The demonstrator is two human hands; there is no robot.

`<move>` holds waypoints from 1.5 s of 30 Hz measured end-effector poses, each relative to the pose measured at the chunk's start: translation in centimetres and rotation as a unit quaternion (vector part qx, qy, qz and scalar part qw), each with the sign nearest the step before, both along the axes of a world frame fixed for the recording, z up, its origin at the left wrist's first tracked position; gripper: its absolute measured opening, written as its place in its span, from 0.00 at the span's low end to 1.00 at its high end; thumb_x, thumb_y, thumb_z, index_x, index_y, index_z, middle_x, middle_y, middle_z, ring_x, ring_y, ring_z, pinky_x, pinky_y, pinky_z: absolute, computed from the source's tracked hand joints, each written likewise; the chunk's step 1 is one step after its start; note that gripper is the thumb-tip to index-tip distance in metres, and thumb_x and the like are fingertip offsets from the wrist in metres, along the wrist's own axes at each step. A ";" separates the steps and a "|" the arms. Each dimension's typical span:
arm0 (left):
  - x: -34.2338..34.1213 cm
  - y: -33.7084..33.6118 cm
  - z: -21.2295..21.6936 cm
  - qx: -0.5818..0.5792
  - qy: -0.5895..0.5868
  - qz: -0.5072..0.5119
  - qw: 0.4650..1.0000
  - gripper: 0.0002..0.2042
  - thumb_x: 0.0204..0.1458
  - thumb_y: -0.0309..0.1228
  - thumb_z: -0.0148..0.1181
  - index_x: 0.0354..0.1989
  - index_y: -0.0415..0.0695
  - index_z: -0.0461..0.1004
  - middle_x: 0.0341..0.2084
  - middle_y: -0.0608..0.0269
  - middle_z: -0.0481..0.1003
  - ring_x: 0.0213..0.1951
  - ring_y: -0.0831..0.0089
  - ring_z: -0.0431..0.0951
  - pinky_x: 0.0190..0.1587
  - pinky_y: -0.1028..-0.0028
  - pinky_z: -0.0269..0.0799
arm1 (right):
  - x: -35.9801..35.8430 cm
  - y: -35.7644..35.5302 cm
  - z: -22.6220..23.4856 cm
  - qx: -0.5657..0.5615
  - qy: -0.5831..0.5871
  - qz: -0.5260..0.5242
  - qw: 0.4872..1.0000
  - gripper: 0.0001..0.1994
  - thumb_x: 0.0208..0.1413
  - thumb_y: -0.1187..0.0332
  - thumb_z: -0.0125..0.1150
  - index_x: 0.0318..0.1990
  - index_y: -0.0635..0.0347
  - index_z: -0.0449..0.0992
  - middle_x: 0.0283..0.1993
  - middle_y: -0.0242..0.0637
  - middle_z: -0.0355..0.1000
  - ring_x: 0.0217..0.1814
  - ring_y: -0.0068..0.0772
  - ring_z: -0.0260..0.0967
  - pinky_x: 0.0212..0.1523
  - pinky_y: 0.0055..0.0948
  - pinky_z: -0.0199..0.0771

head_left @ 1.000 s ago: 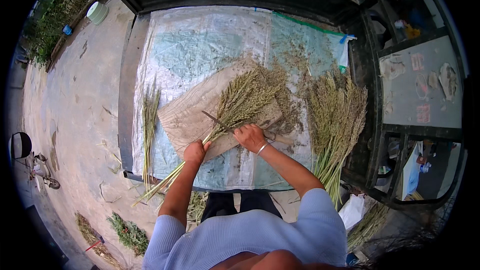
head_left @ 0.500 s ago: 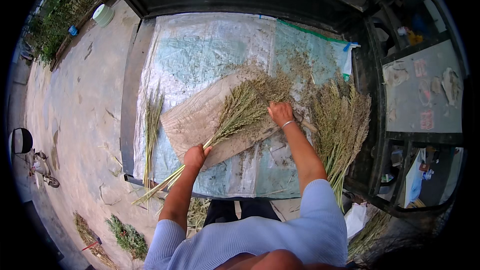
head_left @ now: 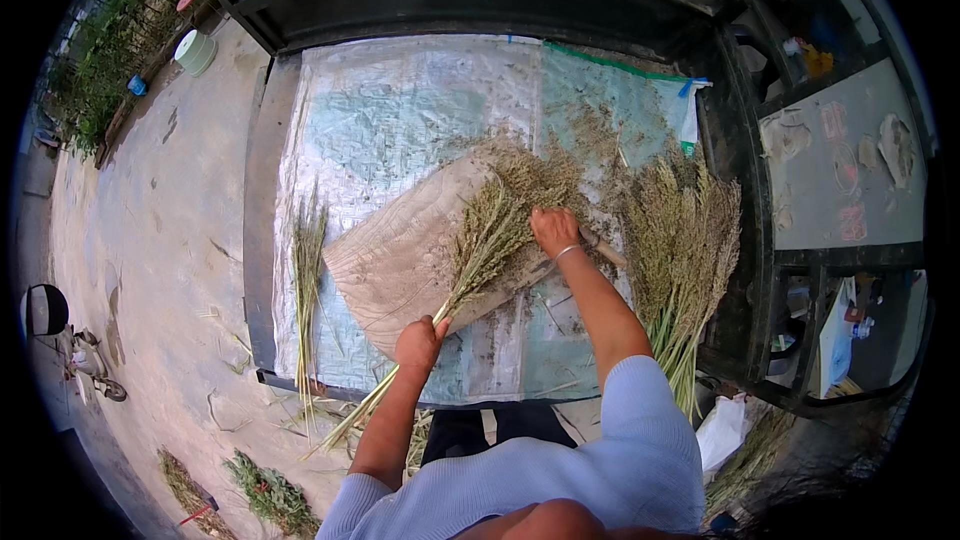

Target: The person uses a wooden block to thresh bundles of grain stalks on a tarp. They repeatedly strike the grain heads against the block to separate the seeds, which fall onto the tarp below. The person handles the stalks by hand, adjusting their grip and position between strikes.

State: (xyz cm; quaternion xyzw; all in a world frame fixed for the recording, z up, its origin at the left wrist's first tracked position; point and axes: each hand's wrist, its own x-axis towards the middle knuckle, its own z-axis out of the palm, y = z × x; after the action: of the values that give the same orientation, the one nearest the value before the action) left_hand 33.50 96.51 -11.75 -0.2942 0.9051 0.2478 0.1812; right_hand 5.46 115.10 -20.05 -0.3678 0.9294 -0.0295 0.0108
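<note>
My left hand [head_left: 420,342] is closed round the lower stems of a bunch of grain stalks [head_left: 485,245]. The bunch slants across a wooden board [head_left: 385,250], with its seed heads toward the upper right. Beside those heads, my right hand [head_left: 554,231] is closed on a tool with a wooden handle [head_left: 606,249]; the handle's end sticks out to the right. The tool's working end cannot be made out among the heads. Loose seed and chaff [head_left: 585,135] lie scattered past the board's upper right edge.
A pale woven sheet [head_left: 400,90] covers the dark-sided truck bed [head_left: 400,0]. A large heap of seed-headed stalks [head_left: 685,240] lies at right, a thinner bundle [head_left: 308,280] at left. On the concrete ground are a green plant pile [head_left: 270,490] and a white tub [head_left: 195,52].
My left hand has shifted right and slightly down with the stems, so the bunch stands steeper. My right hand has moved slightly left, still on the tool.
</note>
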 end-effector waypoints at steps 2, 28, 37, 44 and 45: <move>0.2 1.1 0.6 0.016 0.023 0.002 1.000 0.24 0.51 0.52 0.49 0.26 0.38 0.70 0.19 0.43 0.72 0.25 0.45 0.73 0.27 0.54 0.67 | -1.1 -0.5 -0.9 0.021 -0.028 -0.038 0.999 0.07 0.51 0.65 0.53 0.28 0.58 0.70 0.25 0.41 0.72 0.30 0.43 0.71 0.34 0.41 0.68; 1.6 -2.5 -2.2 0.034 0.030 0.025 0.999 0.24 0.49 0.53 0.51 0.24 0.38 0.70 0.18 0.44 0.71 0.24 0.46 0.73 0.26 0.55 0.67 | 3.5 1.2 9.0 -0.205 0.080 -0.040 0.975 0.11 0.49 0.61 0.58 0.24 0.58 0.68 0.23 0.40 0.67 0.29 0.41 0.67 0.31 0.36 0.65; -0.1 -2.4 -4.5 0.059 0.002 0.006 0.998 0.25 0.50 0.54 0.49 0.26 0.38 0.71 0.21 0.44 0.72 0.27 0.47 0.73 0.29 0.55 0.67 | 6.0 0.8 1.1 -0.119 -0.007 0.095 0.988 0.08 0.47 0.63 0.58 0.24 0.54 0.69 0.22 0.34 0.68 0.29 0.34 0.68 0.31 0.33 0.66; -0.2 -1.1 -4.2 0.084 0.035 0.018 0.996 0.25 0.50 0.53 0.50 0.25 0.37 0.72 0.20 0.42 0.72 0.27 0.45 0.72 0.29 0.55 0.66 | -0.5 2.1 -0.6 -0.058 -0.033 0.001 0.998 0.12 0.53 0.58 0.54 0.28 0.58 0.72 0.23 0.40 0.71 0.29 0.40 0.70 0.35 0.40 0.68; -0.1 -1.2 -4.1 0.085 0.042 0.019 0.995 0.25 0.50 0.53 0.50 0.25 0.37 0.72 0.19 0.42 0.72 0.26 0.45 0.72 0.29 0.55 0.66 | -0.8 1.8 -0.4 -0.038 -0.041 -0.020 0.998 0.13 0.53 0.58 0.53 0.28 0.58 0.71 0.24 0.40 0.71 0.29 0.41 0.70 0.34 0.39 0.68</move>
State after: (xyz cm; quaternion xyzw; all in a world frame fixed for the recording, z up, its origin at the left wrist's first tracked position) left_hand 33.37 95.34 -15.83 -0.2840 0.8821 0.3388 0.1628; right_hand 4.65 116.90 -20.48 -0.3477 0.9336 -0.0797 0.0343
